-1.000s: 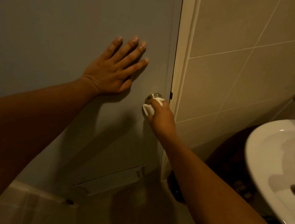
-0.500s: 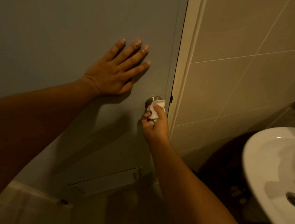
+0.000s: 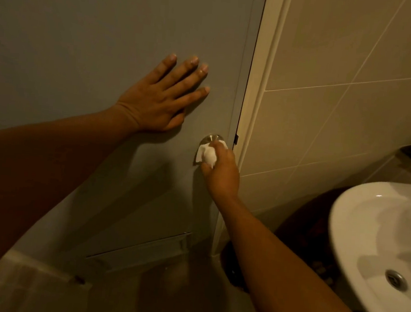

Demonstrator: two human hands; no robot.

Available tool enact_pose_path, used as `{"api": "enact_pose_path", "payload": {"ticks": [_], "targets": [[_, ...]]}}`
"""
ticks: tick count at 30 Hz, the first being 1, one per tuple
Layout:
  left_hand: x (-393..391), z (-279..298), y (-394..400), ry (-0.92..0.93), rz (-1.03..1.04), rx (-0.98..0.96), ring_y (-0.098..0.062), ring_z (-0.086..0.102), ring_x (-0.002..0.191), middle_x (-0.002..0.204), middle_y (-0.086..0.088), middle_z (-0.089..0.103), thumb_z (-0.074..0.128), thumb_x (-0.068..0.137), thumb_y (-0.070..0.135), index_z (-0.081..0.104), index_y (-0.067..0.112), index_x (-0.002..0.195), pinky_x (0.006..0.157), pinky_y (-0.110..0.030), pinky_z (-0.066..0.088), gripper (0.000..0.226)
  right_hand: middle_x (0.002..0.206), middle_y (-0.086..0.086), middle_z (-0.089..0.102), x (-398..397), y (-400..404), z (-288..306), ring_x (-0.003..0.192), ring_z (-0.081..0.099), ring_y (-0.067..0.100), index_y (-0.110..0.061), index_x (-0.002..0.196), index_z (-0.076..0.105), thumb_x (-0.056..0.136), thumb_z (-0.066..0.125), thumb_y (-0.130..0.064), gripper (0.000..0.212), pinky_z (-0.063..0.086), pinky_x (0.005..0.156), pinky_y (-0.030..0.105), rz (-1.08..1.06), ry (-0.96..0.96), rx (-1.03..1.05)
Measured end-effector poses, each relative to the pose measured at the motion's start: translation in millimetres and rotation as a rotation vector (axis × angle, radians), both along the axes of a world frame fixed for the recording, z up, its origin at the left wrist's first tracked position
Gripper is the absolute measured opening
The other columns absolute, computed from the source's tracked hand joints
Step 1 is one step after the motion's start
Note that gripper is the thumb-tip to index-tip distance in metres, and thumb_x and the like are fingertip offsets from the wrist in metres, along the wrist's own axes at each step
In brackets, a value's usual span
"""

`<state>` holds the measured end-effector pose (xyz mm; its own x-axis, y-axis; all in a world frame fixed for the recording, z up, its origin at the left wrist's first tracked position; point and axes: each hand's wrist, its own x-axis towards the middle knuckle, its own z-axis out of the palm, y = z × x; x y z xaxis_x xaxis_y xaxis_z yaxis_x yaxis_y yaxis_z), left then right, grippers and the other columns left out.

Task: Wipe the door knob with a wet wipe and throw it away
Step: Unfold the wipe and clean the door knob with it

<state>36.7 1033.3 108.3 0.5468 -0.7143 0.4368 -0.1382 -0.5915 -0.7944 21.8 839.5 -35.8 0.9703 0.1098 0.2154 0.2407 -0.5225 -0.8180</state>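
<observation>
Dim tiled bathroom: grey door (image 3: 86,33) shut against frame. Left hand (image 3: 159,99) flat, fingers spread. Right hand (image 3: 220,174) clamped white wet wipe (image 3: 207,154) over round, probably brushed-metal door knob (image 3: 211,139); sink (image 3: 366,234) near right.

Brushed metal door knob (image 3: 211,138), soft white wet wipe (image 3: 207,154), matt grey door (image 3: 86,33), glossy ceramic sink (image 3: 376,235).

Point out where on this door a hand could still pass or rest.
Bare door lies above and left of the left hand, and below the door knob down to the vent slat. It is crowded at the latch edge: the right hand presses the wet wipe over the knob, beside the frame.
</observation>
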Motion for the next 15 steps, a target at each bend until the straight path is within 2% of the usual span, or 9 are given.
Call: {"api": "enact_pose_path", "payload": {"ticks": [3, 5, 6, 8, 11, 13, 15], "targets": [[-1, 0, 1, 0.008, 0.007, -0.001, -0.038, 0.020, 0.147, 0.159, -0.019, 0.024, 0.034, 0.094, 0.040, 0.022, 0.016, 0.154, 0.120, -0.049, -0.002, 0.066, 0.142, 0.008, 0.041, 12, -14, -3, 0.115, 0.056, 0.026, -0.030, 0.131, 0.044, 0.092, 0.059, -0.028, 0.041, 0.050, 0.090, 0.036, 0.167, -0.245, -0.365], [-2, 0, 1, 0.008, 0.011, -0.003, -0.038, 0.017, 0.147, 0.159, -0.019, 0.024, 0.034, 0.094, 0.040, 0.021, 0.016, 0.154, 0.120, -0.048, -0.004, 0.066, 0.139, 0.010, 0.043, 19, -18, -1, 0.111, 0.059, 0.029, -0.030, 0.129, 0.044, 0.090, 0.061, -0.026, 0.043, 0.053, 0.087, 0.037, 0.212, -0.297, -0.466], [-2, 1, 2, 0.010, 0.011, -0.005, -0.038, 0.015, 0.147, 0.159, -0.019, 0.024, 0.034, 0.094, 0.040, 0.021, 0.015, 0.154, 0.120, -0.048, -0.005, 0.066, 0.138, 0.010, 0.044, 21, -18, -2, 0.111, 0.058, 0.029, -0.030, 0.128, 0.045, 0.089, 0.063, -0.026, 0.043, 0.052, 0.087, 0.036, 0.213, -0.274, -0.453], [-2, 1, 2, 0.016, 0.015, -0.006, -0.037, 0.015, 0.146, 0.159, -0.019, 0.024, 0.034, 0.094, 0.039, 0.022, 0.015, 0.154, 0.120, -0.048, -0.005, 0.066, 0.134, 0.006, 0.049, 19, -13, -2, 0.110, 0.057, 0.026, -0.030, 0.125, 0.050, 0.086, 0.067, -0.025, 0.042, 0.051, 0.088, 0.034, 0.175, -0.158, -0.270], [-2, 1, 2, 0.026, 0.020, 0.001, -0.037, 0.014, 0.147, 0.159, -0.019, 0.024, 0.034, 0.094, 0.040, 0.023, 0.015, 0.154, 0.119, -0.049, -0.002, 0.065, 0.115, -0.005, 0.055, 10, 2, 2, 0.103, 0.056, 0.017, -0.028, 0.118, 0.055, 0.082, 0.074, -0.020, 0.042, 0.055, 0.082, 0.032, 0.035, 0.091, 0.245], [-1, 0, 1, 0.041, 0.024, 0.003, -0.037, 0.015, 0.147, 0.159, -0.019, 0.022, 0.031, 0.095, 0.041, 0.021, 0.015, 0.154, 0.119, -0.049, -0.003, 0.066, 0.105, -0.007, 0.056, 5, 12, 6, 0.098, 0.057, 0.017, -0.030, 0.114, 0.055, 0.080, 0.076, -0.016, 0.042, 0.059, 0.079, 0.037, -0.071, 0.264, 0.528], [-1, 1, 1, 0.040, 0.021, -0.001, -0.037, 0.018, 0.147, 0.160, -0.019, 0.022, 0.030, 0.095, 0.041, 0.021, 0.015, 0.154, 0.119, -0.049, -0.003, 0.065, 0.104, -0.003, 0.060, 1, 23, 11, 0.095, 0.060, 0.019, -0.030, 0.114, 0.055, 0.078, 0.075, -0.012, 0.045, 0.060, 0.081, 0.042, -0.176, 0.483, 0.841]]}}
